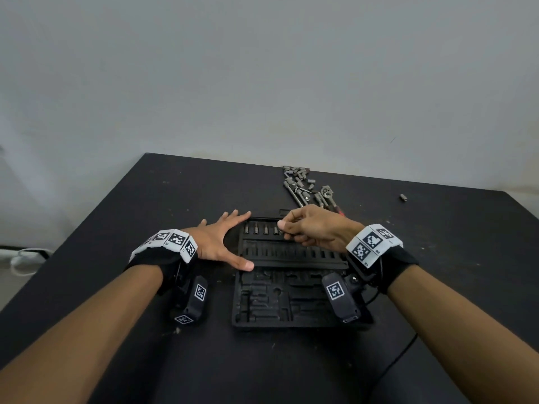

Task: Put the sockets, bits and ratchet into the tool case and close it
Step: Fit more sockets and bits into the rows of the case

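A black tool case (280, 304) lies open on the black table, its moulded slots facing up. Several small sockets (261, 229) stand in its far row. My left hand (217, 242) rests flat with spread fingers on the case's left edge. My right hand (310, 228) hovers over the far row, its fingertips pinching a small piece, probably a socket, mostly hidden by the fingers. A pile of loose sockets and bits (299, 182) lies beyond the case, with the ratchet (328, 193) at its right side.
One stray socket (403, 197) lies far right on the table (145, 217). A white cable (23, 259) sits on the floor at the left. A black wire (399, 357) runs from my right wrist band across the table's near right part. A grey wall stands behind.
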The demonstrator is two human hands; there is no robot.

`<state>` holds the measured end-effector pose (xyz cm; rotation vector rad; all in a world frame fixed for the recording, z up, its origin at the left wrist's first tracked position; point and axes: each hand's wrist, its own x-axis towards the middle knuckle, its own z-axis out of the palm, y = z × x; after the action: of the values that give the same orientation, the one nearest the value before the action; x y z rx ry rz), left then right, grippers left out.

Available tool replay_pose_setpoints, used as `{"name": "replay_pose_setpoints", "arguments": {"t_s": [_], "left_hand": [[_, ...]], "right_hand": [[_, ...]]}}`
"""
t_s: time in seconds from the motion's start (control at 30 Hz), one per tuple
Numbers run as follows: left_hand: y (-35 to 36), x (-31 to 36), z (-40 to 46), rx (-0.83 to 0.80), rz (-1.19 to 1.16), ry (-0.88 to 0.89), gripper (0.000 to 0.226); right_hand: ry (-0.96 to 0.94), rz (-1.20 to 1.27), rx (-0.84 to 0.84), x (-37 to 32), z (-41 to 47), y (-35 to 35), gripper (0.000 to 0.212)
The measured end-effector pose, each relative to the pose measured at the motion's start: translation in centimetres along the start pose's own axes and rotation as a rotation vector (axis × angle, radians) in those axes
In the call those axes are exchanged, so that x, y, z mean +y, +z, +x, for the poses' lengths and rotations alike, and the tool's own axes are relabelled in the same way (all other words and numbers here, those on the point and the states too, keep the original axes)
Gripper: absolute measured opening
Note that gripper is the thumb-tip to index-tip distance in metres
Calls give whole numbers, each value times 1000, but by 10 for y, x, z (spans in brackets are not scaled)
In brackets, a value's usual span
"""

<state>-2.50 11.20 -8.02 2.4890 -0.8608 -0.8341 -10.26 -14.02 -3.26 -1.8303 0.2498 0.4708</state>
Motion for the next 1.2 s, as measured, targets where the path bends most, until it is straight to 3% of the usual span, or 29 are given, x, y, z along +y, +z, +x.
{"name": "replay_pose_setpoints", "arguments": {"t_s": [0.17, 0.43, 0.6, 0.97, 1.03, 1.1, 1.2], "left_hand": [[-1, 1, 1, 5, 58, -26, 137], [1, 0, 6, 65, 169, -93, 145], [-2, -8, 11, 21, 180, -75, 148], [-2, -13, 13, 22, 160, -36, 151], [-2, -11, 10, 25, 157, -35, 154], [-1, -9, 7, 31, 173, -40, 159], [0, -7, 1, 23, 222, -54, 158]], "right_hand": [[-14, -137, -77, -10, 13, 27, 17], [-234, -571, -124, -17, 30, 49, 12], [-249, -579, -108, -12, 35, 49, 8], [-159, -672, -4, -16, 35, 54, 37], [-154, -605, -3, -16, 32, 53, 31], [-129, -368, -6, -16, 27, 49, 12], [-57, -41, -55, -15, 18, 39, 27]]}}
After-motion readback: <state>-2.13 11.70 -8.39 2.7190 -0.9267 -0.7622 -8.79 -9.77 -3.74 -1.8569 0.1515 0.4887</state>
